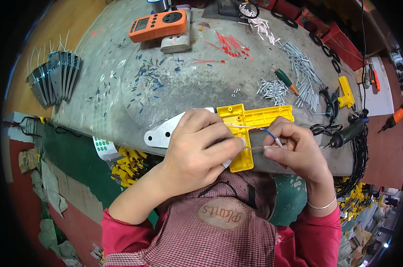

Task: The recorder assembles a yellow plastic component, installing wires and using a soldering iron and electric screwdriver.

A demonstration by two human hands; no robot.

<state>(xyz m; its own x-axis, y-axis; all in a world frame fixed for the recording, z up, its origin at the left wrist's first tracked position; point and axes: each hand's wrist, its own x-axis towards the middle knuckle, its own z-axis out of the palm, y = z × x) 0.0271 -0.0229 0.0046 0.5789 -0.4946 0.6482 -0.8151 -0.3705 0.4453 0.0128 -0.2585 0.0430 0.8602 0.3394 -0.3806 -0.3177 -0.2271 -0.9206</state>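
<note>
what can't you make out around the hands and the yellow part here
Head view only:
- Left hand covers the left side of the yellow plastic T-shaped housing.
- Thin white wire: its ends are hidden under both hands' fingertips.
- Right hand: the wire tip it pinches is too small.

Bare bench top [197, 89] lies open at twelve o'clock of the yellow plastic housing [250, 124], allowing passage. At one o'clock a screw pile [272, 90] and green-handled screwdriver [285, 80] block. At three o'clock, black cables [359, 151] crowd the edge. At eleven o'clock, scattered blue sleeves [148, 84] litter the way.
</note>
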